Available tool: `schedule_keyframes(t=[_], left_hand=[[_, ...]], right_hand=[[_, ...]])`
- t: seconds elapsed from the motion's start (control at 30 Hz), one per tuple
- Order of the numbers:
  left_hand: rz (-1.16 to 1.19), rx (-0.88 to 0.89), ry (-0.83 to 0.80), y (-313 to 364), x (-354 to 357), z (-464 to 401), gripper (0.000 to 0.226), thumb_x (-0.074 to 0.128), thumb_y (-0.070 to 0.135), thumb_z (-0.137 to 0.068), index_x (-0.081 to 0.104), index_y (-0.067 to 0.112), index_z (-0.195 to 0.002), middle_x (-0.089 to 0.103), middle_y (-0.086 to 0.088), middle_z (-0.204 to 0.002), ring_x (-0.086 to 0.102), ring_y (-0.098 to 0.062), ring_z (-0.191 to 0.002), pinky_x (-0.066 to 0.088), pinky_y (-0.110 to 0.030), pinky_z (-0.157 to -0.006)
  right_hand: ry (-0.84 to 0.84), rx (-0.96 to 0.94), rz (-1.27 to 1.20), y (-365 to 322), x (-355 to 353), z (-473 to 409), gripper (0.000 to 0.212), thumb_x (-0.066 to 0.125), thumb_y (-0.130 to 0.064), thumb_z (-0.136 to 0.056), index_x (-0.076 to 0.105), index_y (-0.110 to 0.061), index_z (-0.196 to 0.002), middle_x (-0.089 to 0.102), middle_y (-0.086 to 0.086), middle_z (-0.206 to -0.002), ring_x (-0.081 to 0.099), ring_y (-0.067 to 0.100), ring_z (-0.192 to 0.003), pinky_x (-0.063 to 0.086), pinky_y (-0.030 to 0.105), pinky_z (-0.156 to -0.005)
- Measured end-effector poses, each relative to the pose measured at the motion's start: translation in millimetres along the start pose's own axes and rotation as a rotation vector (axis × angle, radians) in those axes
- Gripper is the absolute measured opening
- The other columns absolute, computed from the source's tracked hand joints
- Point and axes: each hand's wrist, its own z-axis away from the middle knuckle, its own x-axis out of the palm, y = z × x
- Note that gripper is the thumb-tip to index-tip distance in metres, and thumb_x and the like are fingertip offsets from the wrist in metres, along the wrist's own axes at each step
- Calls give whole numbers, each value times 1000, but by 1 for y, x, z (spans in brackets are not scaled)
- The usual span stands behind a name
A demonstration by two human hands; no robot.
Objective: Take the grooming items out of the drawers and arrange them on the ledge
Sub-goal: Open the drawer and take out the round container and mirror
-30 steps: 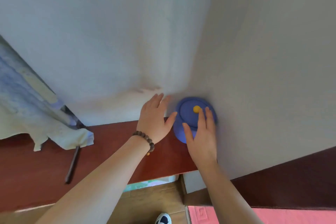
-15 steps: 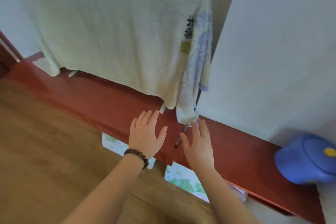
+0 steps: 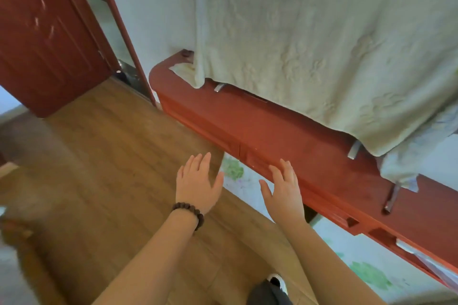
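The blue lidded container is no longer seen; the left hand (image 3: 198,182) and right hand (image 3: 285,189) are held flat and empty beside the red wooden ledge (image 3: 285,129); another drawer is probably sought.

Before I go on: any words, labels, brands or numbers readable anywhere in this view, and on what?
None. No readable text shows anywhere.
The pale towel bears only an embossed pattern, no letters.
The red ledge, the door and the green-printed sheet below the ledge carry no writing.
Both hands, left hand and right hand, are empty.
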Motion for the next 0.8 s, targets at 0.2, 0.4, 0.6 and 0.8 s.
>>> schedule_keyframes(t=[0.2,0.4,0.6,0.8], left_hand=[[47,-25,32,-52,-11,-47,63,41,52,-93,30,20,-147,33,-4,-153,22,-20,-144,21,-45,-116],[25,3,33,-104,-14,-125,63,42,51,-93,31,21,-146,34,-6,-152,22,-22,-144,21,-44,-116],[-66,68,-94,-145,-17,-213,64,38,53,-93,27,21,-148,33,-4,-153,21,-20,-144,21,-41,-116],[-56,71,-154,-174,-22,-271,64,38,53,-93,26,21,-148,32,-3,-153,21,-20,-144,21,-40,-117]], right_hand=[[-27,-36,6,-53,43,-44,47,47,-38,-96,45,-16,-136,22,4,-156,10,22,-146,18,38,-118],[1,-20,-13,-90,89,-113,46,48,-34,-96,45,-13,-137,24,7,-155,11,23,-146,20,40,-117],[9,109,-60,-123,122,-182,48,50,-32,-95,43,-12,-138,25,8,-155,12,23,-146,23,40,-117],[-12,211,-41,-148,138,-221,49,49,-34,-96,40,-15,-140,23,5,-155,10,22,-146,20,39,-117]])
